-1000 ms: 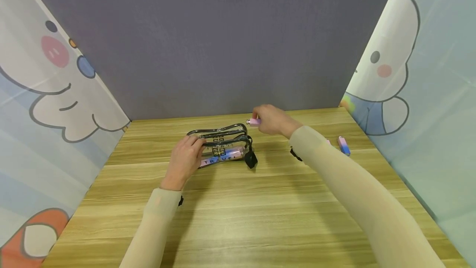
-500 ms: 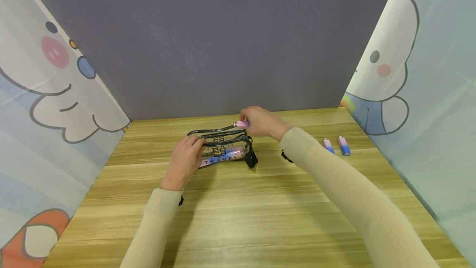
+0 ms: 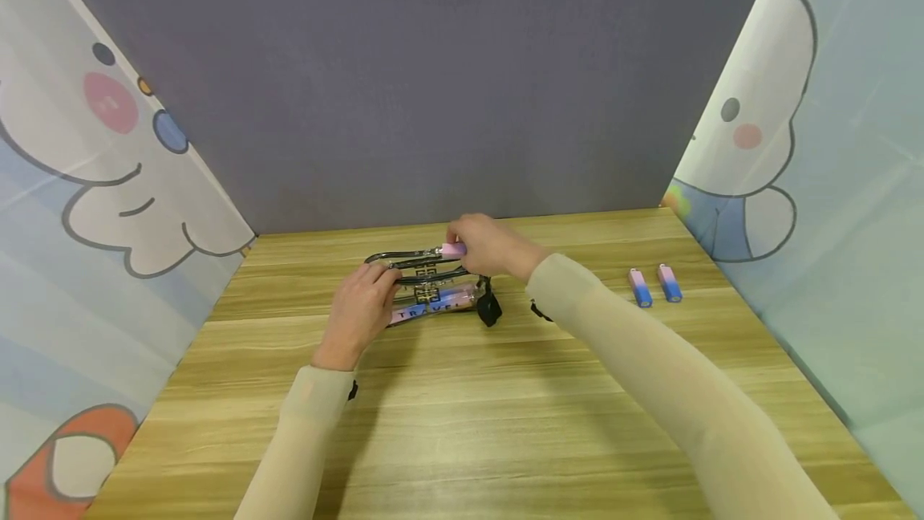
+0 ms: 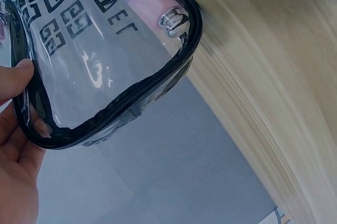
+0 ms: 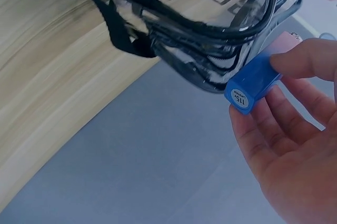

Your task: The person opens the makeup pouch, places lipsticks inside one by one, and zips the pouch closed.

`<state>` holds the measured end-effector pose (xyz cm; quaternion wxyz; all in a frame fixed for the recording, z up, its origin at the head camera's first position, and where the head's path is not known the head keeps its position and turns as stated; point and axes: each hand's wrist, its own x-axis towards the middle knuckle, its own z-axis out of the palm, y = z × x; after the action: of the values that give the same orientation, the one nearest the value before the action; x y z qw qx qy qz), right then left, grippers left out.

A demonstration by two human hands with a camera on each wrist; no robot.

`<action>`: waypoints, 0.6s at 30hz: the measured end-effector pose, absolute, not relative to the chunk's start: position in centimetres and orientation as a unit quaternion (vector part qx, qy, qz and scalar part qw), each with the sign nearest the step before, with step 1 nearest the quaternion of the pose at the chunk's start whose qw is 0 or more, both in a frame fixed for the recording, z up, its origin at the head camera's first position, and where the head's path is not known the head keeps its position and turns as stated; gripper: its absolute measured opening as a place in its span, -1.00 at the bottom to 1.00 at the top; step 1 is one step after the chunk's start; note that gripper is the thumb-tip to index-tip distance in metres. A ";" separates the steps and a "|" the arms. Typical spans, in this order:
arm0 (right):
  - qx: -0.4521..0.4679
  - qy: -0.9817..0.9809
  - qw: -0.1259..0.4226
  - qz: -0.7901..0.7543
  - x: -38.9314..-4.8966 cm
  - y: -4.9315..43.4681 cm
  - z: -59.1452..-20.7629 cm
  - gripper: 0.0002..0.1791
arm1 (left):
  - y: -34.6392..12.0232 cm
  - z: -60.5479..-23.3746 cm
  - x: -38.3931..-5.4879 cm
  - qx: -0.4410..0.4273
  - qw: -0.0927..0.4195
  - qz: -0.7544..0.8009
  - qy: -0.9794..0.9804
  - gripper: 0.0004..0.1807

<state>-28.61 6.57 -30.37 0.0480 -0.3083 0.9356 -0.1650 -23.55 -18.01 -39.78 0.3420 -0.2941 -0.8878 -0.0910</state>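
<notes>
A clear zip pouch (image 3: 426,273) with black piping and printed letters "TRAVEL" stands on the wooden table, its top open. My left hand (image 3: 361,303) pinches the pouch's upper left edge, thumb on one side and fingers on the other in the left wrist view. Between the thumb and fingers of my right hand (image 3: 487,245) is a pink-to-blue lipstick (image 5: 260,74), a round label on its blue end. The lipstick lies sideways right at the pouch's rear rim. Inside the pouch, another pink-and-blue lipstick (image 4: 147,2) shows through the clear front.
Two more pink-and-blue lipsticks, a nearer-left one (image 3: 640,288) and a right one (image 3: 670,283), lie on the table (image 3: 469,424) at the right. A black strap (image 3: 488,307) hangs off the pouch's right end. A dark grey panel (image 3: 447,87) rises behind the table, with printed curtains at both sides.
My right hand has moved left with the lipstick, from beside the pouch to over its rear rim. My left hand keeps its hold on the pouch edge.
</notes>
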 end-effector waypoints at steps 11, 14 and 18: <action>-0.324 0.936 0.024 -0.134 -28.1 4.6 -31.2 -0.74 | -18.0 -39.8 -23.4 -0.292 0.337 -0.094 -0.890 -0.85; -0.328 0.935 0.015 -0.132 -28.0 4.3 -31.4 -0.74 | -18.0 -39.9 -23.4 -0.290 0.333 -0.093 -0.892 -0.85; -0.331 0.935 0.007 -0.130 -28.0 3.8 -31.7 -0.70 | -17.9 -39.9 -23.5 -0.290 0.335 -0.094 -0.892 -0.85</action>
<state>-27.95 3.82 -31.70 0.0072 -0.3308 0.9347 -0.1296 -23.51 -17.93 -39.93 0.3347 -0.2897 -0.8918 -0.0937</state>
